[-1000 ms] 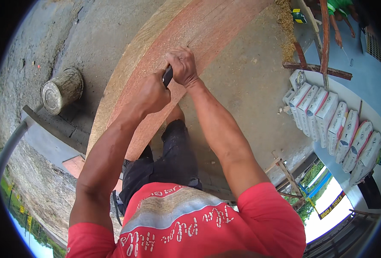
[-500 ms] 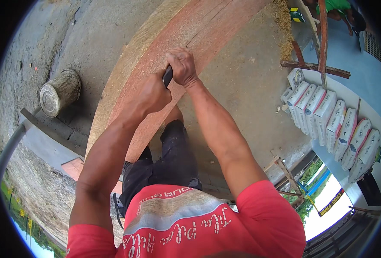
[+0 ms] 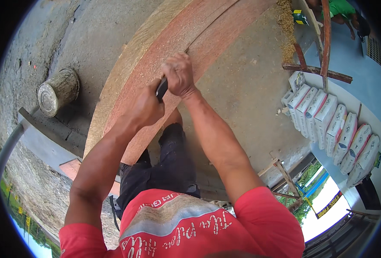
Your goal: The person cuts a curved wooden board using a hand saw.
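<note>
A long reddish wooden board (image 3: 156, 56) slants from the upper right down toward my legs, with fine dust on its face. My left hand (image 3: 145, 103) is wrapped around a black-handled tool (image 3: 161, 89). My right hand (image 3: 178, 74), slightly smeared by motion, is closed just ahead of it, at the tool's front end. The fingers hide the rest of the tool, so I cannot tell its exact kind. A thin dark line (image 3: 212, 25) runs along the board from beyond my right hand to the top edge of the view.
A dirty bucket (image 3: 58, 92) lies on its side on the concrete at left. Several white bags (image 3: 328, 120) stand in a row at right, near a wooden frame (image 3: 317, 71). Farther off at upper right is a person in green (image 3: 341, 6). Shavings (image 3: 285, 32) lie near the frame.
Both hands and the black-handled tool have moved a little back toward my body and to the left along the board. Their grip looks the same.
</note>
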Tool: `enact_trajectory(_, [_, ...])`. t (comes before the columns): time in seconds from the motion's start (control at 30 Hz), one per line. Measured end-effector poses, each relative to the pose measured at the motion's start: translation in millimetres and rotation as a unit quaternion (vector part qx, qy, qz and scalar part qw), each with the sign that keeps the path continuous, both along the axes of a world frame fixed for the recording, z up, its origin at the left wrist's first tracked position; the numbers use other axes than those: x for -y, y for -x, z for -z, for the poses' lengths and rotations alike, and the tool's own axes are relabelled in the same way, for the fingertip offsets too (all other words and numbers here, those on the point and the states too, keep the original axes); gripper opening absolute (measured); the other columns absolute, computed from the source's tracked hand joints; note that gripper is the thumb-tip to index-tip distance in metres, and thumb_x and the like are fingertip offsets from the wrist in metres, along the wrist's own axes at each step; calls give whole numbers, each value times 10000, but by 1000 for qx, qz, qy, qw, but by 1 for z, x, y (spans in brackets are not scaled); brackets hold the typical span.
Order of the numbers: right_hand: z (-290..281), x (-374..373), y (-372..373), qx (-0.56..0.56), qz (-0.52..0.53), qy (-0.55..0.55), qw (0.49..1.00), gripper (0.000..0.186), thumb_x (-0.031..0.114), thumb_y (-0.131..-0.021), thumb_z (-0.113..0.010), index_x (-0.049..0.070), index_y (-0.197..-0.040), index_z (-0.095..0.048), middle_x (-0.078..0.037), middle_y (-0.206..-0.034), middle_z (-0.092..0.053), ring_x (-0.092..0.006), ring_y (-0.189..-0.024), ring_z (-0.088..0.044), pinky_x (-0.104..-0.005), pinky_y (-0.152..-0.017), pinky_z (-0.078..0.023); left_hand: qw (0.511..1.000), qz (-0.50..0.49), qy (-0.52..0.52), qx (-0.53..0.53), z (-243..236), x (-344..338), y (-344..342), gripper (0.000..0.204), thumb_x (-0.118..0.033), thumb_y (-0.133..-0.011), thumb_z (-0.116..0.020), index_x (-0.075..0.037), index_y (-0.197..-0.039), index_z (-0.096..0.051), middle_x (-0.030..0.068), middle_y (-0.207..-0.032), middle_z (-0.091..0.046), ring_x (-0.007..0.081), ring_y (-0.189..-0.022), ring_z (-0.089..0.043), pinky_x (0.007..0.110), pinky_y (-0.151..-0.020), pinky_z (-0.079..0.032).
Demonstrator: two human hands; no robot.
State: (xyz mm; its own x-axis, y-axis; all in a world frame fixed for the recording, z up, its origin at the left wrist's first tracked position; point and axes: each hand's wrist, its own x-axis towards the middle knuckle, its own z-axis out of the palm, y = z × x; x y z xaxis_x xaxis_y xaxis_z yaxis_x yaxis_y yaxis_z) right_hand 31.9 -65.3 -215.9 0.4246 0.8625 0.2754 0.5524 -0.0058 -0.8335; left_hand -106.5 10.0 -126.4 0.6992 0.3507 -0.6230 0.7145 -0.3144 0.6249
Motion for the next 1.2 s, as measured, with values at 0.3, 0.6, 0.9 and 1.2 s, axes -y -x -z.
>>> enact_trajectory(0.3, [-131,44,144,-138,16,-16,990,255,241,-870,-574,121,-651,-525,-55,-669,-459,-249,-703,-486,-420,-851,-339,997,-35,57,-50,-134,44,148,715,2,-781,-660,1,-1460,-434,329,-889,-677,506,-826,-677,525,-736,-556])
enact_trajectory(0.6, [11,0,-10,-108,27,-17,994,384,244,-939,-464,89,-587,-466,-95,-577,-478,-293,-613,-468,-428,-667,-356,1000,-20,11,-20,-3,4,-18,406,-21,-821,-610,50,-1220,-600,355,-823,-632,506,-830,-650,506,-754,-513])
enact_trajectory(0.9, [-111,43,117,-139,18,7,990,227,261,-829,-610,129,-647,-583,-63,-664,-506,-270,-682,-500,-430,-838,-339,992,-26,74,-100,-124,41,116,654,-39,-829,-664,7,-1445,-450,331,-887,-683,509,-870,-679,520,-757,-553])
enact_trajectory(1.2, [0,11,-3,-140,17,29,990,368,235,-937,-434,85,-604,-474,-79,-604,-499,-288,-638,-500,-399,-746,-373,999,1,21,-49,-27,8,-19,451,-53,-827,-593,80,-1256,-557,363,-893,-660,521,-880,-662,539,-773,-508])
